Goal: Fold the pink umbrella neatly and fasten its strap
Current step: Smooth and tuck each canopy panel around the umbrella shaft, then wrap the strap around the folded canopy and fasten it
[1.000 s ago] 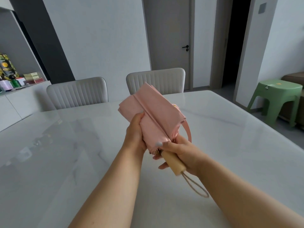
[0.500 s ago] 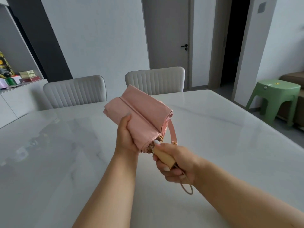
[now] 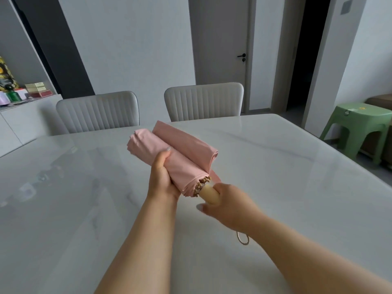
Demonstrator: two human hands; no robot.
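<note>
Pink canopy fabric of the collapsed umbrella (image 3: 169,158) lies in two loose rolls, held in the air over the white marble table (image 3: 297,177) and not yet wound tight. If the left hand (image 3: 162,177), fingers wrapped around the fabric, eases off while the right hand (image 3: 227,203), curled around the wooden handle (image 3: 209,193), turns it, the pleats could spring apart. The strap (image 3: 216,177) barely peeks out behind, unfastened.
</note>
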